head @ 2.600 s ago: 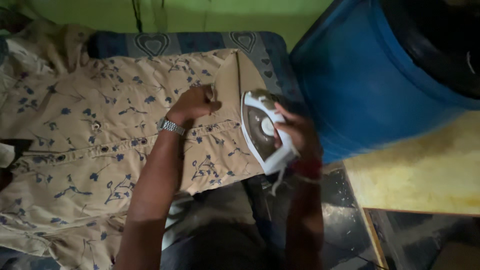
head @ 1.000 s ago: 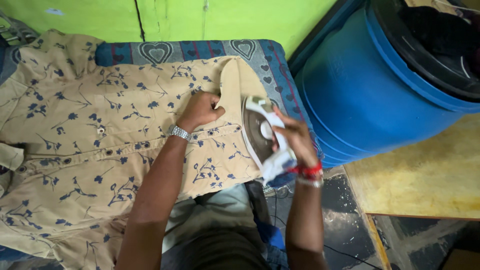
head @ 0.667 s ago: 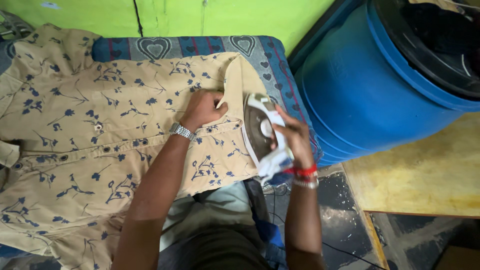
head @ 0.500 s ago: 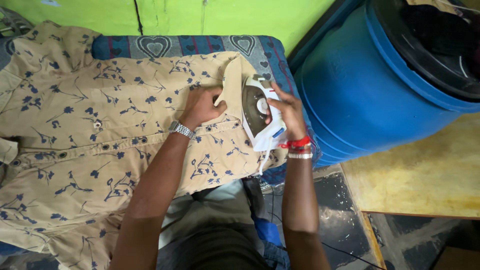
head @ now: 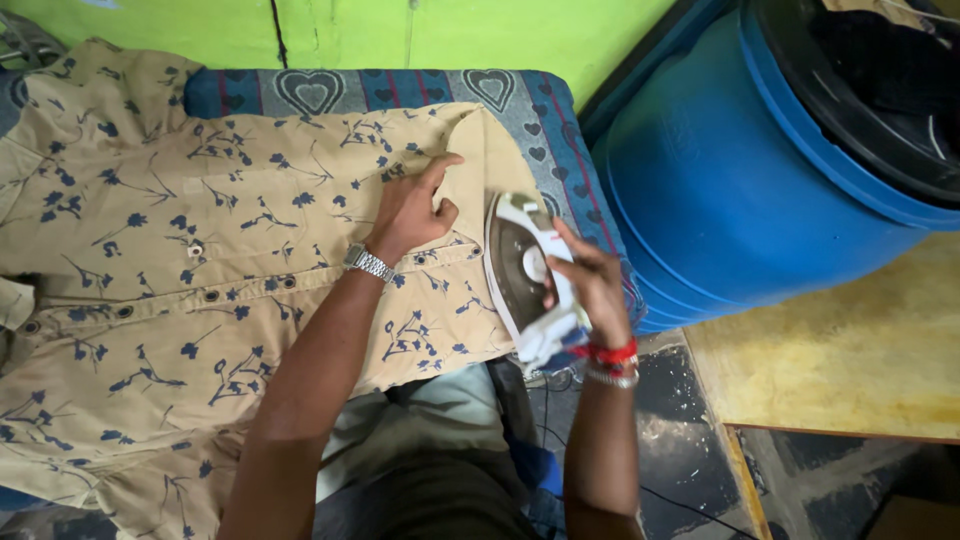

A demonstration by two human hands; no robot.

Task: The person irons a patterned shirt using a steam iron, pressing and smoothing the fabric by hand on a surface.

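Since half a second ago, the left hand [head: 412,212] has slid toward the collar, fingers flat on the shirt [head: 200,260]. From the head view, the right hand [head: 590,285] grips the iron [head: 525,275] closed, tilted up at the board's [head: 560,130] right edge. Its hot plate faces the left hand nearby; a slip could burn fingers or scorch fabric.

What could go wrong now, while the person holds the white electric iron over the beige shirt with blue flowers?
The left hand presses the beige flowered shirt close beside the white electric iron, so the fingers could be burned. The right hand holds the iron tilted at the edge of the padded board with a heart pattern; it might slip off toward the floor. A thin dark cord on the floor could snag.
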